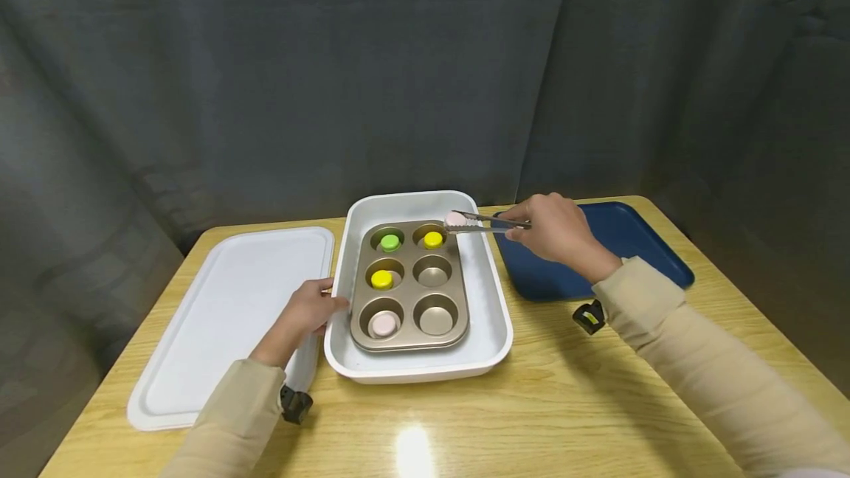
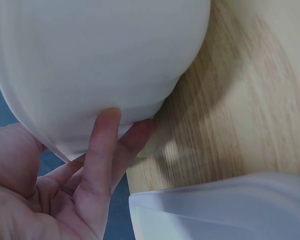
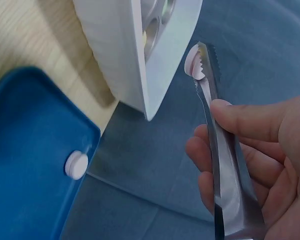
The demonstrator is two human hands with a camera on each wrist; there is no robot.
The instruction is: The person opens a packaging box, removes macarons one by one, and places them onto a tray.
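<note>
My right hand [image 1: 550,227] grips metal tongs [image 3: 227,165], whose serrated tips hold a pale pink macaron [image 1: 455,220] above the far right of a muffin pan [image 1: 408,301]. The pan sits inside a white tub [image 1: 485,323]. Its far row has a green macaron [image 1: 389,243] at left and a yellow macaron [image 1: 433,240] at right. Another yellow one [image 1: 381,279] is in the middle left cup, and a pink one [image 1: 384,324] in the near left cup. My left hand [image 1: 310,308] holds the tub's left side, thumb at the rim and fingers against the outer wall.
A blue tray [image 1: 617,242] lies to the right of the tub, partly behind my right hand. One pale pink macaron [image 3: 76,165] is on it, near its edge. At the left, a white tray [image 1: 239,308] lies on the wooden table [image 1: 544,404]. Dark curtain [image 1: 425,80] hangs behind.
</note>
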